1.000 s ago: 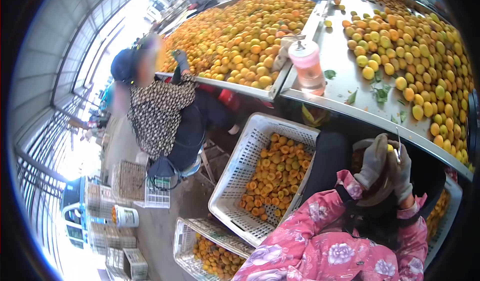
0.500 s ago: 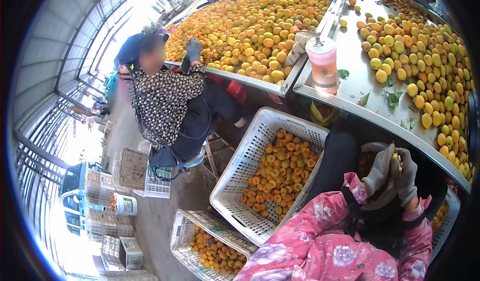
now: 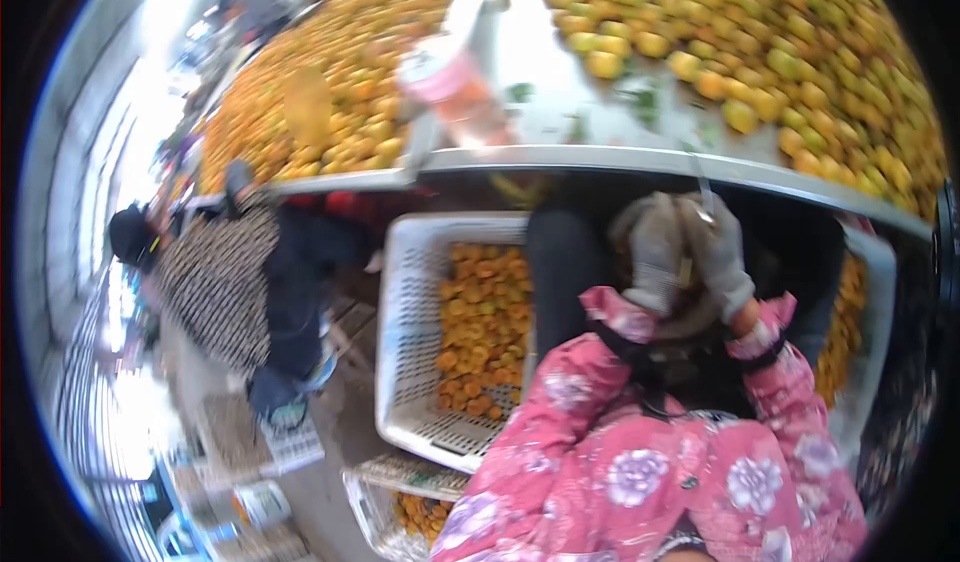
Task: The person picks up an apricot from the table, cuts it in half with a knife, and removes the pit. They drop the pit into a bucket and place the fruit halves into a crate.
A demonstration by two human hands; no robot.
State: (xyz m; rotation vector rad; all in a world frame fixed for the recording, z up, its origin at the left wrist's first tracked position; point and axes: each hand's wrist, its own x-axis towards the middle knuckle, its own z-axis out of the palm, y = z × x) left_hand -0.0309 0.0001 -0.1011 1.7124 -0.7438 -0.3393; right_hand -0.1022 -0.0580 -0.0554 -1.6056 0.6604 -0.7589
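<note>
Since the earlier frames the view had swung: the table's edge (image 3: pixel 640 159) now ran almost level across the top, the co-worker (image 3: pixel 225 282) had slid to the left edge, and everything had gone soft with motion blur. Both gloved hands had stayed together in front of the chest, just under the table's edge.

The left hand (image 3: pixel 655 252) was cupped, its fingers curled together round something small; a sliver of yellow fruit (image 3: pixel 686 272) showed between the two gloves, though blur hid most of it. The right hand (image 3: pixel 722 254) pressed against the left, fingers closed on the handle of a thin blade (image 3: pixel 702 184) that stuck up toward the table's rim. Pink flowered sleeves (image 3: pixel 620 442) filled the lower right.

Below the hands sat a dark bowl (image 3: pixel 700 322) in the lap, mostly covered by the wrists. To their left stood a white crate (image 3: pixel 410 362) with orange fruit halves in it, and a second crate (image 3: pixel 385 492) with more fruit lay near the bottom edge. Another crate (image 3: pixel 880 292) showed at the right, fruit along its inner side.

On the table lay heaps of yellow and orange fruit (image 3: pixel 800 52), a few green leaves (image 3: pixel 645 102), and a pink bottle (image 3: pixel 455 87) near the divider. The co-worker, in a patterned top and dark cap, leaned toward the far heap (image 3: pixel 320 92).
</note>
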